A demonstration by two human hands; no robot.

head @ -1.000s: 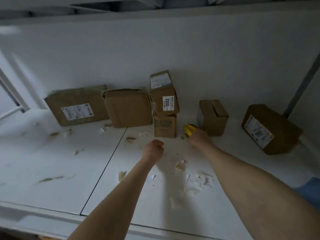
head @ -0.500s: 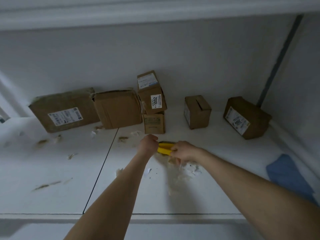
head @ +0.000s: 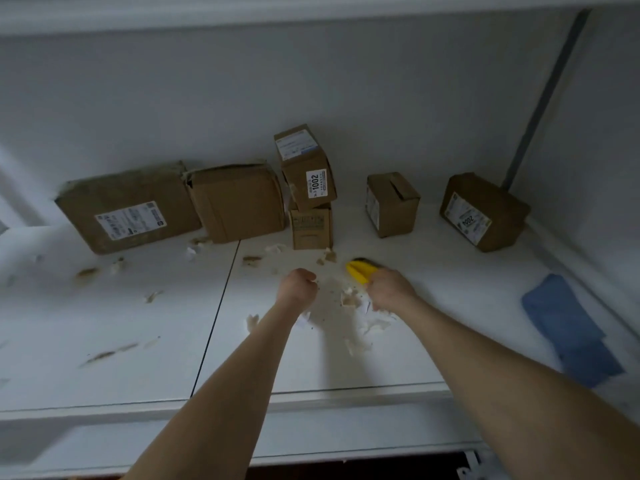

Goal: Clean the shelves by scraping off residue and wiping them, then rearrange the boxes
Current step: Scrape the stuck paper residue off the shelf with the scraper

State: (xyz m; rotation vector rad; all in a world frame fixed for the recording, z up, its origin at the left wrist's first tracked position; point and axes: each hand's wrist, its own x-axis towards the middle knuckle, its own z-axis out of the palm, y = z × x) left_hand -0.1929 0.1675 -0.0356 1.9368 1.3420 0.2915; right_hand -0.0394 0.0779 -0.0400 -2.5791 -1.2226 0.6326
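My right hand grips a yellow scraper, whose blade end points left and away on the white shelf. My left hand is curled into a fist just left of it and holds nothing. Torn paper residue lies between and below my hands. Along the back wall stand several cardboard boxes: a wide labelled one, a plain one, a tilted box marked 1002 on a small box, another small box, and a box marked 2004.
A blue cloth lies on the shelf at the right. Brown smears and scraps dot the left panel. A seam splits the shelf into two panels. A grey upright runs up the right rear corner.
My right hand has moved the scraper away from my left hand, to the right and farther back. The left hand stays fisted in nearly the same spot.
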